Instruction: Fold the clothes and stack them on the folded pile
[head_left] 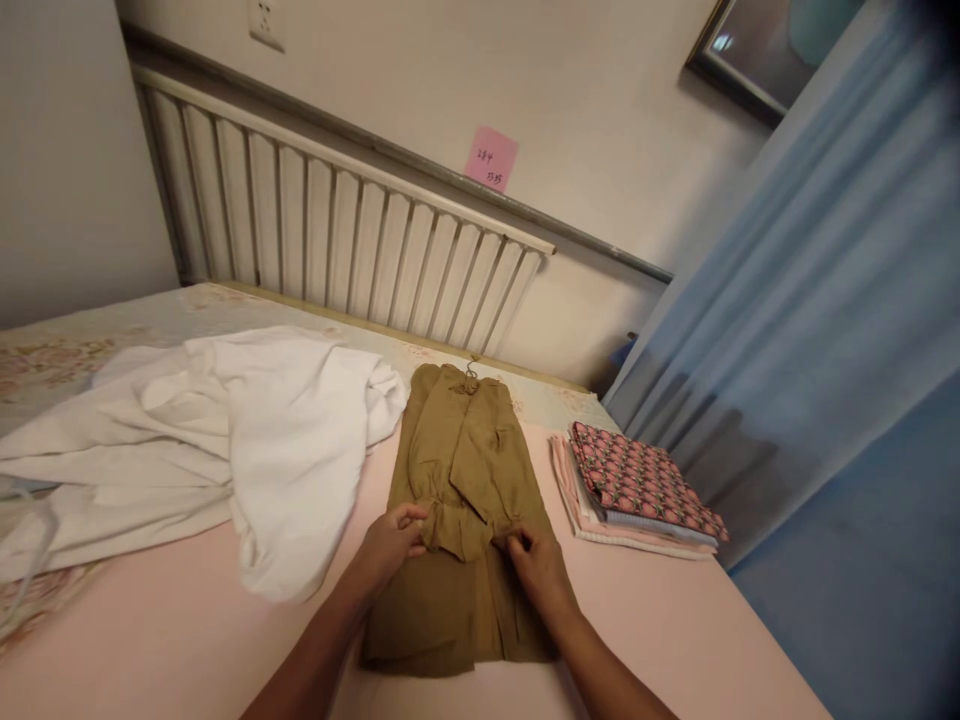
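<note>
An olive-brown long-sleeved garment (442, 600) lies lengthwise on the pink cloth, its sleeves folded inward over the body. The gathered sleeve ends meet near the middle, above a slit at the hem. At the left one, my left hand (391, 545) has its thumb and fingertips pinched on the ruffled fabric. My right hand (536, 570) closes on the edge of the other sleeve end, fingers curled. A thin dark cord or hook (472, 370) shows at the garment's neck; which of the two I cannot tell.
To the left lies a crumpled white cloth (300, 450). A stack of folded fabrics with a pink-patterned piece (645, 475) on top sits at right. Beyond the bed's far edge stand a radiator (337, 220) and wall; a blue curtain (810, 300) hangs at right.
</note>
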